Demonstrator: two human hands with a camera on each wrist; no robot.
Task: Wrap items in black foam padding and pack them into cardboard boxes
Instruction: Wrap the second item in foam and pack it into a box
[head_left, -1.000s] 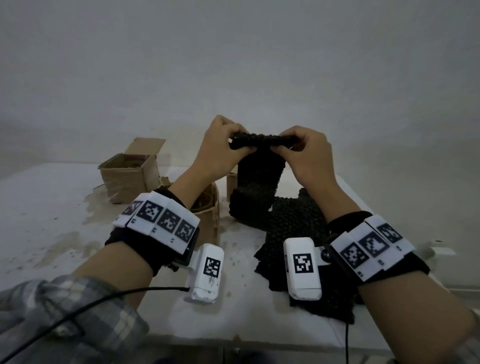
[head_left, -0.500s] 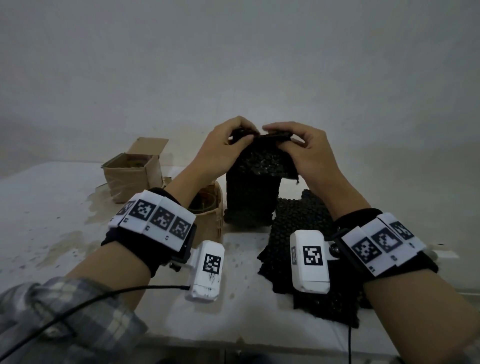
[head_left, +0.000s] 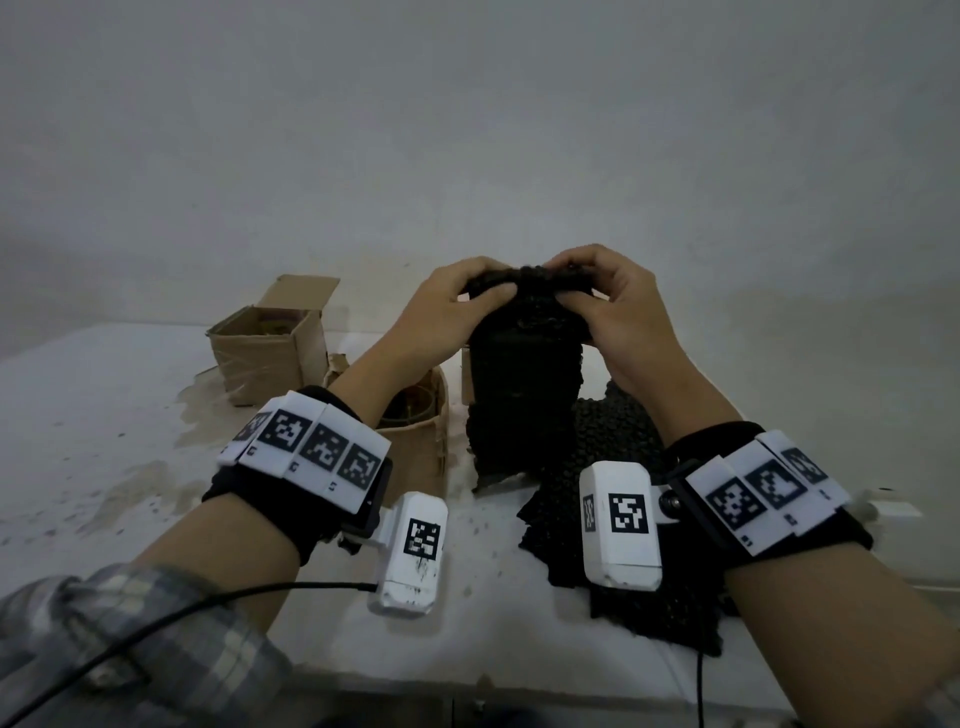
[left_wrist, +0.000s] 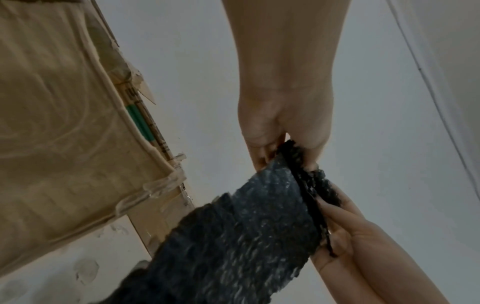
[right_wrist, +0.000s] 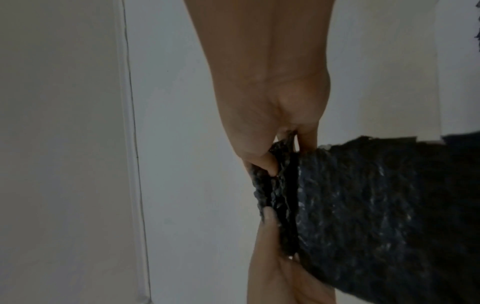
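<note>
A black foam sheet hangs upright over the table like a column, its lower end near the table top. My left hand and right hand both pinch its bunched top edge, thumbs nearly touching. In the left wrist view my left hand pinches the foam sheet from above and my right hand grips it from the lower right. The right wrist view has my right hand and left hand on the folded edge of the foam sheet. Whether an item sits inside the foam is hidden.
A pile of black foam lies on the white table at the right. An open cardboard box stands at the back left. Another open box sits under my left forearm, seen close in the left wrist view.
My hands have moved closer together and a little lower, gathering the foam's top edge into a bunch. The foam now hangs straighter as a column.
</note>
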